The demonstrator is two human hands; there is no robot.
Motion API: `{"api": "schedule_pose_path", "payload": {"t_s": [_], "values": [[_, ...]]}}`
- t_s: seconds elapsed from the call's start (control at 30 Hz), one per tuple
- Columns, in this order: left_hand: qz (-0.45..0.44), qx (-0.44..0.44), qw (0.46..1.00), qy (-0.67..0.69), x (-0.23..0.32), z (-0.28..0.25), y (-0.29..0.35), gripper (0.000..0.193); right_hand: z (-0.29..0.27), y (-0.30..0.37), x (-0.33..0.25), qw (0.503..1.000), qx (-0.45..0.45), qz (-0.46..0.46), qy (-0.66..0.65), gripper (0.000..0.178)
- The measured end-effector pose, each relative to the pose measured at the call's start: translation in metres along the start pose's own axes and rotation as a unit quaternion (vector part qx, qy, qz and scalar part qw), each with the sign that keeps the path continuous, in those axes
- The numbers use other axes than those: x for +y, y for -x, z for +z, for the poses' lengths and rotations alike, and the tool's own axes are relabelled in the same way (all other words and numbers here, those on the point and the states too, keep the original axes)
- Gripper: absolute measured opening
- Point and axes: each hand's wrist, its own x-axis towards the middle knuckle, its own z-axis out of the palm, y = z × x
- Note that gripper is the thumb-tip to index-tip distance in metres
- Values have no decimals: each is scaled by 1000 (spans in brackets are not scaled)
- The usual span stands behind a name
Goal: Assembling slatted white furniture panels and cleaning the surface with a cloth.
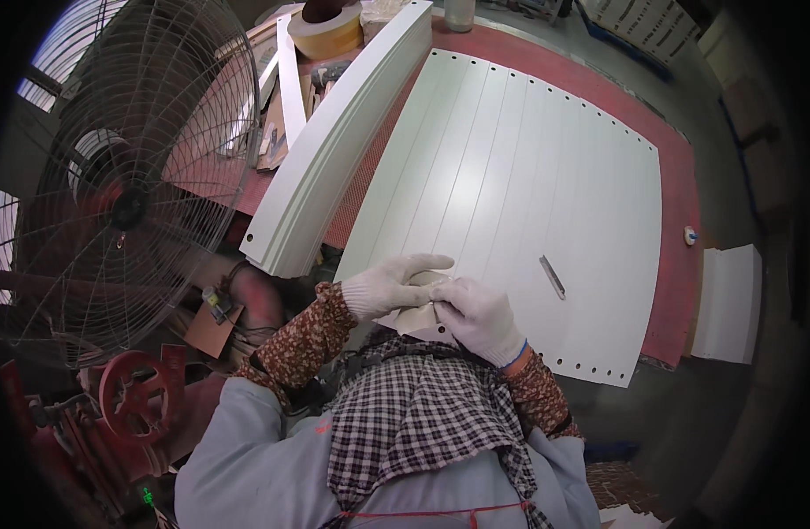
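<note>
left white-knit-gloved hand [389,286], right white-knit-gloved hand [480,319]: fingers narrowed, holding a small shiny translucent piece [430,279] between them; kind unclear. long flat white panels [502,185] run lengthwise away beyond fingertips. slim grey metal tool [553,278]: rightward, nearer right fingers, axis slanting.

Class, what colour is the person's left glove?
The left glove is white, best seen in the head view.
</note>
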Motion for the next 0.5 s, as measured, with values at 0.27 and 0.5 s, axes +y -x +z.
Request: {"api": "schedule_pose_path", "payload": {"t_s": [0.27, 0.5], "values": [[-5, -5, 1000, -26, 12, 9, -1, 78, -3, 9, 1, 977, -59, 141, -150, 17], [17, 10, 1000, -24, 9, 7, 2, 81, -2, 9, -3, 927, -44, 229, -292, 26]]}}
